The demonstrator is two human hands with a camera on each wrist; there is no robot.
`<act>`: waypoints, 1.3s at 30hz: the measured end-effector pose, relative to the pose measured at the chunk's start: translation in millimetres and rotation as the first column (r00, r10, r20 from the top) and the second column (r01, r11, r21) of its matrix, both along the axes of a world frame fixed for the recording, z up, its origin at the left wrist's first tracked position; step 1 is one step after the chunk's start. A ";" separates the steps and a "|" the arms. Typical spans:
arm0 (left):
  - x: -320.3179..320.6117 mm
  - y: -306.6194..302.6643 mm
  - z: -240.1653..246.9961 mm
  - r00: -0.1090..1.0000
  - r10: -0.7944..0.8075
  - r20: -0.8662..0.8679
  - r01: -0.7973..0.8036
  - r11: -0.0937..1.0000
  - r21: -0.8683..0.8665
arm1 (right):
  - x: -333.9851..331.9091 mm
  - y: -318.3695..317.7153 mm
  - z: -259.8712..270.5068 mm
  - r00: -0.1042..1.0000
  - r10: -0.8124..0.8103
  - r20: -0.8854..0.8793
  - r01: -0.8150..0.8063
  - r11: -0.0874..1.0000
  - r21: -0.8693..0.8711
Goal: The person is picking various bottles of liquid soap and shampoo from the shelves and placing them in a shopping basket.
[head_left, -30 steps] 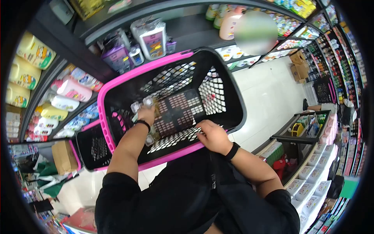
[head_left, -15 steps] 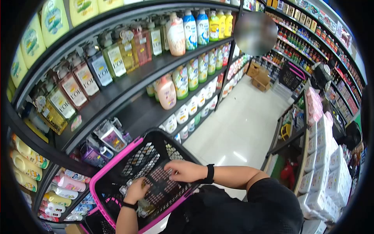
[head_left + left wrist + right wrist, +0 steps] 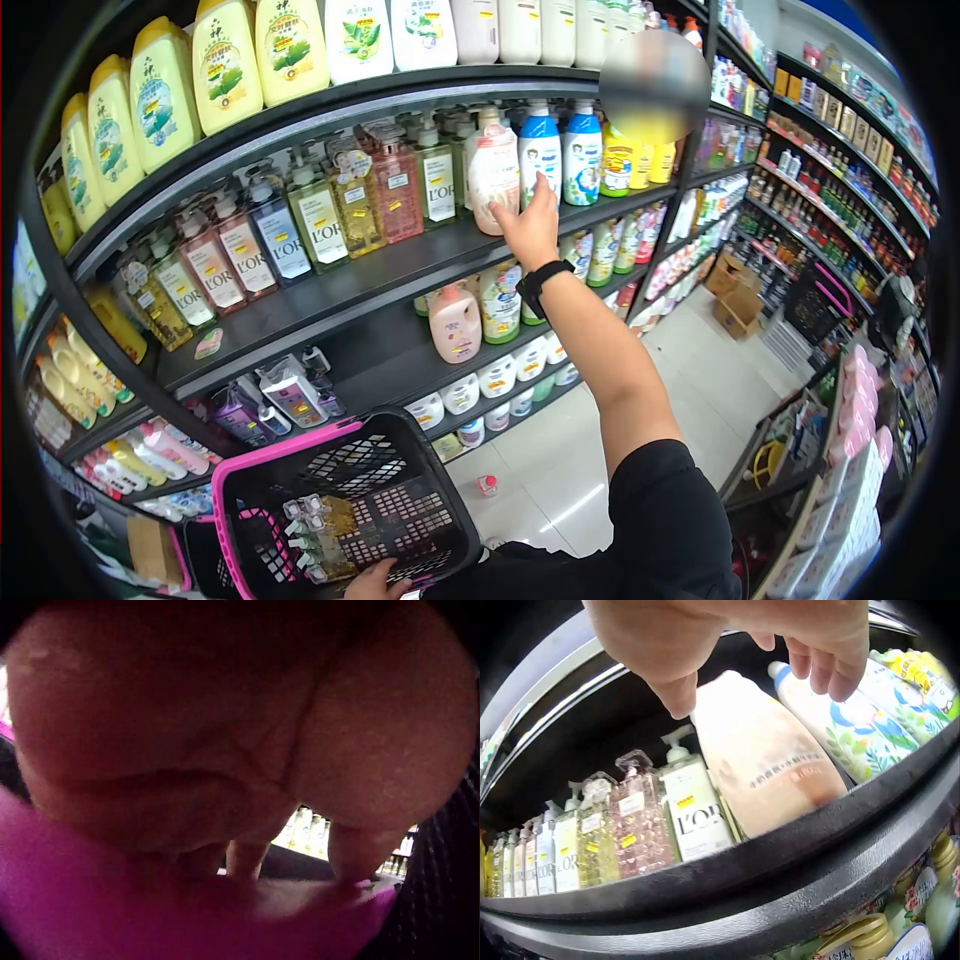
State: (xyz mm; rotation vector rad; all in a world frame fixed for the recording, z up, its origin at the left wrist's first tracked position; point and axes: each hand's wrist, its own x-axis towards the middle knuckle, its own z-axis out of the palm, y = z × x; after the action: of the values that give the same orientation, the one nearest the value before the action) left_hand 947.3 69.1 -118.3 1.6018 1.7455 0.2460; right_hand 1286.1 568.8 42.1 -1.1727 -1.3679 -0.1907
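My right hand (image 3: 530, 225) reaches to the shelf at a pale pink pump bottle (image 3: 495, 180). In the right wrist view its thumb is at the left of that bottle (image 3: 757, 757) and the fingers spread on the other side, near a white bottle with a blue cap (image 3: 840, 712). Down at the near rim of a black shopping basket (image 3: 225, 500) with pink edging, my left hand (image 3: 378, 580) grips the rim; its palm fills the left wrist view above the pink edging (image 3: 90, 900). Several clear pump bottles (image 3: 320, 540) lie inside the basket.
Pump bottles with L'OR labels (image 3: 320, 230) line the middle shelf to the left. Yellow bottles (image 3: 225, 70) stand above, and a peach bottle (image 3: 456, 325) stands below. A small red-and-white item (image 3: 487, 485) is on the floor. Cardboard boxes (image 3: 738, 300) sit farther along the aisle.
The view has lifted from the basket to the shelves. My right hand has gone from over the basket up to the pink bottle. My left hand has moved from inside the basket to its rim.
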 end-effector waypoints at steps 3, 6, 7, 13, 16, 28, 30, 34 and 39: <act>17.0 -5.3 -5.5 0.992 0.117 -0.051 -0.118 0.993 -0.019 | -10.4 18.0 -2.7 0.996 -0.042 -0.080 0.035 0.996 -0.086; 18.6 -5.9 -27.3 0.968 0.217 -0.124 -0.216 0.976 0.018 | -19.7 25.0 -11.7 0.996 -0.013 -0.085 -0.002 0.986 -0.166; 18.8 -7.6 -32.5 0.963 0.239 -0.126 -0.231 0.970 0.077 | -22.7 28.9 -14.7 0.996 -0.019 -0.091 0.005 0.989 -0.151; 28.4 -10.4 -24.8 0.954 0.241 -0.181 -0.217 0.966 0.141 | -34.3 33.2 -17.7 0.989 -0.122 -0.082 0.091 0.944 -0.318; 28.7 -15.1 -32.6 0.949 0.285 -0.136 -0.241 0.932 0.271 | -36.9 39.1 -20.5 0.986 -0.157 -0.054 0.135 0.946 -0.294; -2.8 -21.2 -72.0 0.943 0.294 0.154 -0.331 0.873 0.360 | -12.4 -18.6 -17.4 0.969 0.211 -0.125 -0.230 0.960 -0.158; -5.2 -3.5 -27.7 0.962 0.255 0.097 -0.269 0.947 0.177 | -8.6 -62.0 -18.3 0.929 0.321 -0.186 -0.352 0.920 -0.173; 2.9 42.2 19.2 0.963 0.124 0.240 -0.211 0.900 0.382 | -15.6 -156.5 -54.3 0.795 0.558 -0.237 -0.598 0.785 -0.159; 51.9 104.9 54.1 0.839 -0.088 0.537 -0.246 0.819 0.518 | -67.3 -279.1 -110.9 0.599 0.655 -0.460 -0.797 0.540 -0.270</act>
State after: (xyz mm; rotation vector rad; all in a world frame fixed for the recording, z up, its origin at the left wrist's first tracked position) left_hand 999.2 174.0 -64.2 1.6232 1.3411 1.2526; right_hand 1218.9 289.6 -68.8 -0.8209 -1.5476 0.9581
